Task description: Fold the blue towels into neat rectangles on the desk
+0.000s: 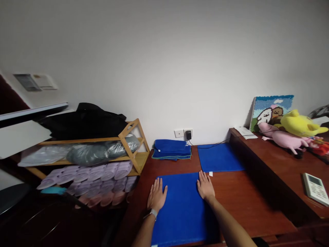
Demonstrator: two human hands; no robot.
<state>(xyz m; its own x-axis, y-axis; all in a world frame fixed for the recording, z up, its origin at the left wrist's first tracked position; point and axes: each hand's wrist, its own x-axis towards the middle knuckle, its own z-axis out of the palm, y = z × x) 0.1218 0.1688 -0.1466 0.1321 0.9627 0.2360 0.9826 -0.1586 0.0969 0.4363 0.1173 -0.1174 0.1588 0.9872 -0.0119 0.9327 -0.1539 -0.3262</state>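
Note:
A blue towel [181,209] lies spread flat on the reddish-brown wooden desk [246,202]. My left hand [157,195], with a watch at its wrist, rests palm down on the towel's far left corner, fingers stretched. On the far right corner lies my right hand [205,185], also flat with fingers spread. Just beyond it, a second blue towel [221,157] is laid out near the wall, a small white tag at its front edge. Several folded blue towels [171,149] sit stacked at the back left of the desk.
A wooden shoe rack [140,161] with several slippers [102,171] and a black bag [87,120] stands left. Behind the desk, a black plug [188,135] sits in a wall socket. A raised desktop on the right bears plush toys [282,137], a picture [272,109] and a calculator-like device [316,188].

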